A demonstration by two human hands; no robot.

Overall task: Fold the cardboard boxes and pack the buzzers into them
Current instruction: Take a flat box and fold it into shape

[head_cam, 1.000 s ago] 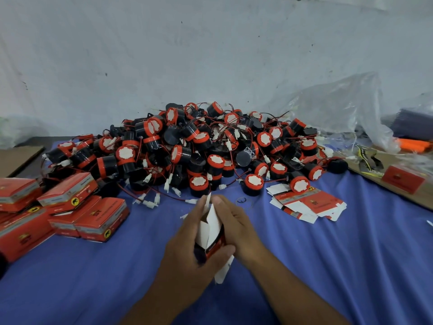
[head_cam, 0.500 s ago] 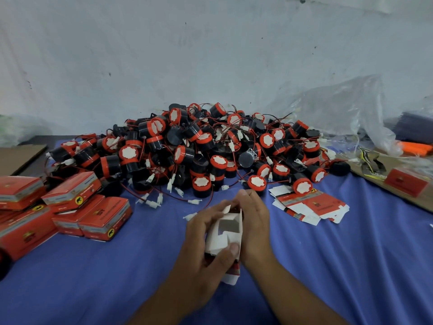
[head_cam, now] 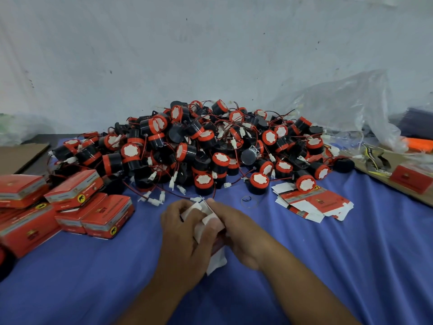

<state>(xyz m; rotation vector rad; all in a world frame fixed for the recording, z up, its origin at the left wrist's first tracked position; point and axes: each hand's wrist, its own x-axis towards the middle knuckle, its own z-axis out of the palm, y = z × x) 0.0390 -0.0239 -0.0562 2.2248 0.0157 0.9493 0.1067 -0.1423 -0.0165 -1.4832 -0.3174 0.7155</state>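
Clasping small box, left hand, right hand.

A pale, whitewashed wall fills the upper half of the view, its surface uneven and flecked with small dark specks and scuffs. The light is soft and even, with a cool bluish cast and no hard shadows. Below the wall runs the worktop, covered by a blue cloth that lies in shallow wrinkles and creases, most marked on the right. At the far left a flat brown cardboard sheet rests at the cloth's edge, and another brown board lies along the right edge. A crumpled clear plastic bag leans against the wall at the right, and a blurred pale bundle sits at the left corner.
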